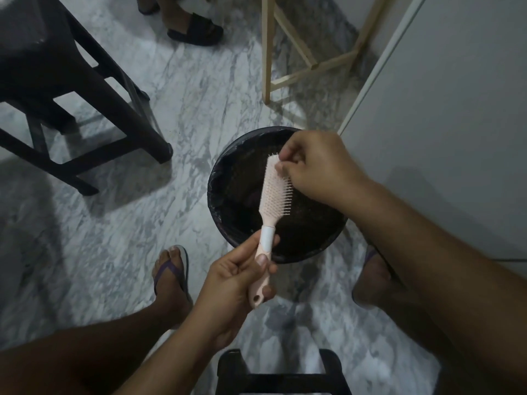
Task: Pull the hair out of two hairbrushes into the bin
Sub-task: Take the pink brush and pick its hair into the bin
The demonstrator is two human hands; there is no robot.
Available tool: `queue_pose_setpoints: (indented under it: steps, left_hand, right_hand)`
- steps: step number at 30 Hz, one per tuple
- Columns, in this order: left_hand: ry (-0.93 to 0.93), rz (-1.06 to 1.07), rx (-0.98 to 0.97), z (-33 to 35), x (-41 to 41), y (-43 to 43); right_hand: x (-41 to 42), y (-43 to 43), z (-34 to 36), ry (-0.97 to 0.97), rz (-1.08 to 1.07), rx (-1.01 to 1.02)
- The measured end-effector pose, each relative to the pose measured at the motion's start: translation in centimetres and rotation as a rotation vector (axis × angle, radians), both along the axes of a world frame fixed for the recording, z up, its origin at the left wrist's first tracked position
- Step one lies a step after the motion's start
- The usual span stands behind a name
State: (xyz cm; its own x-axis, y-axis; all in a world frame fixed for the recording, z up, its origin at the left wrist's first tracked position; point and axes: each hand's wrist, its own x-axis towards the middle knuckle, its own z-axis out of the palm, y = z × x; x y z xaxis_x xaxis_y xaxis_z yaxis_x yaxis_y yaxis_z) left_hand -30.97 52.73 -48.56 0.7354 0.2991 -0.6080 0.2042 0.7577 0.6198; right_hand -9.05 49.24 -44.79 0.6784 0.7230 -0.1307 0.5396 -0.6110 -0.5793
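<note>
A pale pink hairbrush (272, 192) with a white band on its handle hangs over a round black bin (228, 178) lined with a dark bag. My left hand (233, 283) grips the handle from below. My right hand (316, 166) is at the top of the brush head, its fingertips pinched among the bristles. Any hair between the fingers is too fine to make out. Only one brush is in view.
A dark plastic chair (71, 89) stands at the left, a light wooden frame (288, 78) at the back, and a white wall panel (442, 109) at the right. My feet in sandals (171, 277) flank the bin. Another person's sandalled foot (196, 29) is at the top. A black stool (282, 374) sits below.
</note>
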Motion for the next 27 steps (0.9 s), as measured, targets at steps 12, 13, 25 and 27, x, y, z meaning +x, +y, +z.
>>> queue_pose_setpoints:
  steps: [12,13,25,27]
  left_hand:
    - [0.025,0.044,0.063,2.7,0.8,0.9]
    - [0.032,0.051,0.059,2.9,0.7,0.8]
    - [0.122,-0.048,0.097,4.8,1.5,0.7]
    - [0.140,-0.071,0.118,6.5,2.1,0.9]
  right_hand:
    - [-2.8,-0.8,0.9,0.158,-0.041,0.102]
    - [-3.1,-0.8,0.7,0.205,-0.072,0.126]
    - [-2.6,-1.0,1.4,0.693,-0.444,0.482]
    - [-1.9,-1.7,3.0,0.719,-0.456,0.504]
